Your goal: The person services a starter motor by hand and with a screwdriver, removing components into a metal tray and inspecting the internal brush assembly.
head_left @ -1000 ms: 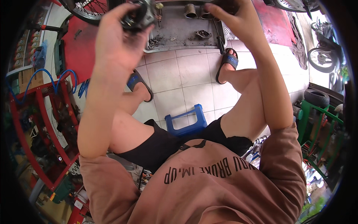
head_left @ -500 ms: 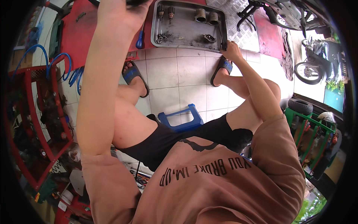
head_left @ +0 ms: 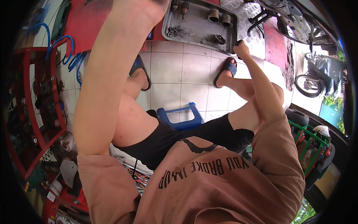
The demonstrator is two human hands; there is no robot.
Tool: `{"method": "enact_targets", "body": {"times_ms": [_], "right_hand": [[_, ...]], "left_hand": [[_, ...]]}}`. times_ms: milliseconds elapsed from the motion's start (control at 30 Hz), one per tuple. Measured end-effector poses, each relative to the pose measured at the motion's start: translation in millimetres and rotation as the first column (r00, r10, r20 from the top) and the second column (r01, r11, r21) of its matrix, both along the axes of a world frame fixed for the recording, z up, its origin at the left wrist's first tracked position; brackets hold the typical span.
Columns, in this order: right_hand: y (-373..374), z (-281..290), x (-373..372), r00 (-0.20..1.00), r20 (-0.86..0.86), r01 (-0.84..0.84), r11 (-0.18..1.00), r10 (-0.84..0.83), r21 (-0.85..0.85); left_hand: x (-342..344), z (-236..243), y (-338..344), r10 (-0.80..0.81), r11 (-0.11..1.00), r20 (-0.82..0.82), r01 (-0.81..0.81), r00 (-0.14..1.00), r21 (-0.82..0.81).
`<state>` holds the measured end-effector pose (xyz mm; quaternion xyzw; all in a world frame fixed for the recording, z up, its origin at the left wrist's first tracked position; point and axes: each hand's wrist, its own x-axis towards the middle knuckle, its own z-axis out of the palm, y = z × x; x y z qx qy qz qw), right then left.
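Note:
My left hand (head_left: pixel 151 8) reaches to the top edge of the picture, left of a grey metal tray (head_left: pixel 201 45). Its fingers fall outside the view, so what it holds is hidden. My right hand (head_left: pixel 242 50) is closed around a black-handled tool (head_left: pixel 237 43) with a thin shaft, at the tray's near right corner. Inside the tray stand two metal cylinder sleeves (head_left: pixel 213 15). Two dark parts with shafts (head_left: pixel 184 10) lie at its far left, small metal pieces (head_left: pixel 172 32) at the near left, and a small dark metal part (head_left: pixel 220 39) at the near right.
The tray rests on a red surface (head_left: pixel 85 28) beside a patterned metal plate (head_left: pixel 242 26). A motorcycle stand (head_left: pixel 257 22) is at the far right. A blue stool (head_left: pixel 182 115) sits between my legs. Blue hose (head_left: pixel 65 56) and a red rack (head_left: pixel 41 112) are at left.
The view has shifted, so the tray appears farther right and higher. My left hand has moved right in the picture, its forearm now covering most of the blue handle. My right hand stays at the tray's corner.

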<state>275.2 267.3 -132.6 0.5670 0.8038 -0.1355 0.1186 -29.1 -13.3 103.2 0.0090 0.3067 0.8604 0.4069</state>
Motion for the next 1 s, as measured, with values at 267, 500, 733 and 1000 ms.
{"method": "enact_targets", "body": {"times_ms": [267,500,733,1000], "right_hand": [[0,69,11,0.996,-0.084,-0.010,0.986,-0.004,-0.167],[-21,95,26,0.994,0.018,-0.102,0.978,0.107,-0.180],[-37,90,38,0.957,-0.052,-0.284,0.959,0.285,0.023],[-58,70,16,0.880,-0.147,-0.416,0.883,0.451,0.218]], "left_hand": [[10,2,-1,0.010,1.000,0.009,-0.010,1.000,-0.004],[18,9,-5,0.080,0.981,-0.002,-0.080,0.997,-0.176],[8,-5,-3,-0.041,0.985,0.000,0.040,0.999,-0.167],[2,-6,2,-0.056,0.966,0.049,0.067,0.997,-0.248]]}}
